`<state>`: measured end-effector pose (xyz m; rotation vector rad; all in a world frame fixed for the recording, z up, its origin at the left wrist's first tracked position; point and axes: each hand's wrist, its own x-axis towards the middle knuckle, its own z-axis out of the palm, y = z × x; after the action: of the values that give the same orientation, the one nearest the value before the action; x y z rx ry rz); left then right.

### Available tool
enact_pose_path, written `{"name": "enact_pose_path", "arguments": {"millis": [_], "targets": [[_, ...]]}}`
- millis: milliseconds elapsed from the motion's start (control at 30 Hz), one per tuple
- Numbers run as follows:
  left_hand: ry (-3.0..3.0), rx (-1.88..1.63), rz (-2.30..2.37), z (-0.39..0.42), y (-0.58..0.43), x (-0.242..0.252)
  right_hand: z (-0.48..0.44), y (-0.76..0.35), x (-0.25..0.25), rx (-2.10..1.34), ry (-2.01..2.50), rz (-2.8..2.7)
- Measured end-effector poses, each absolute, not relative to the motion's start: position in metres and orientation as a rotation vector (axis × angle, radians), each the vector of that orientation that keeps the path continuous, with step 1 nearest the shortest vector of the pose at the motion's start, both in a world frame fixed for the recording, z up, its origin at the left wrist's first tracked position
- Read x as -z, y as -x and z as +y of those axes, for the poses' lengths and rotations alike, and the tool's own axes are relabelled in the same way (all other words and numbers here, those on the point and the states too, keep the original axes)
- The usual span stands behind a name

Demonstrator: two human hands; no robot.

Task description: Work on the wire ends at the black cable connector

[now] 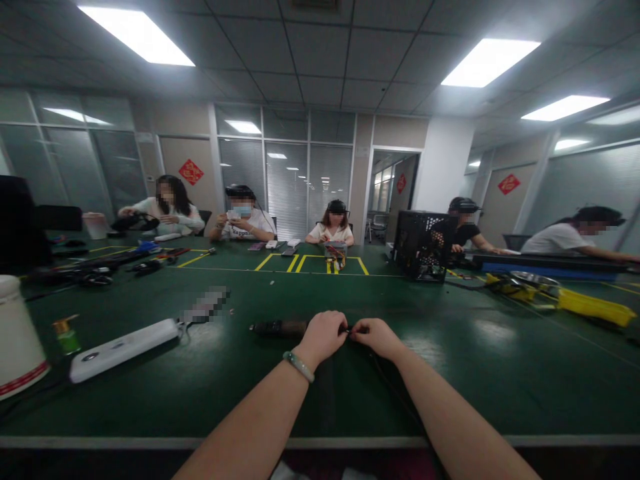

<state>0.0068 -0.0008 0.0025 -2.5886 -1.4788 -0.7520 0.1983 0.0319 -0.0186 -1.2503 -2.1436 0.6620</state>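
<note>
A dark, cylindrical electric screwdriver [280,328] lies on the green table with its tip pointing left. My left hand [326,333] is closed around its rear end, which the fingers hide. Close beside it, my right hand [377,338] pinches the end of a black cable [387,380] at the back of the screwdriver. The connector between my fingertips is small and dark, and I cannot tell whether it is plugged in. From the right hand the cable runs down toward the table's near edge. A pale bangle [299,367] sits on my left wrist.
A white power strip [125,348], a small green bottle [67,335] and a white container [19,337] stand left on the table [200,400]. A black computer case [423,245] and yellow trays [595,307] are at right. Several people sit across the table.
</note>
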Motion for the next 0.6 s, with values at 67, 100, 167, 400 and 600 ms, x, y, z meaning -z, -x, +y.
{"name": "enact_pose_path", "arguments": {"millis": [67,100,167,400,600], "targets": [[2.602,0.764,-1.465,-0.001,-0.006,-0.003,0.032,-0.198,0.019,-0.663,1.241,-2.141],[2.612,0.758,-1.458,-0.001,-0.006,-0.003,0.033,-0.198,0.02,-0.665,1.24,-2.138],[2.634,0.73,-1.457,0.0,-0.005,-0.002,0.033,-0.198,0.02,-0.672,1.249,-2.136],[2.657,0.717,-1.492,0.002,-0.005,0.0,0.033,-0.195,0.02,-0.68,1.306,-2.157],[2.657,0.608,-1.456,-0.002,-0.003,-0.005,0.032,-0.186,0.01,-0.548,1.442,-2.211]]}}
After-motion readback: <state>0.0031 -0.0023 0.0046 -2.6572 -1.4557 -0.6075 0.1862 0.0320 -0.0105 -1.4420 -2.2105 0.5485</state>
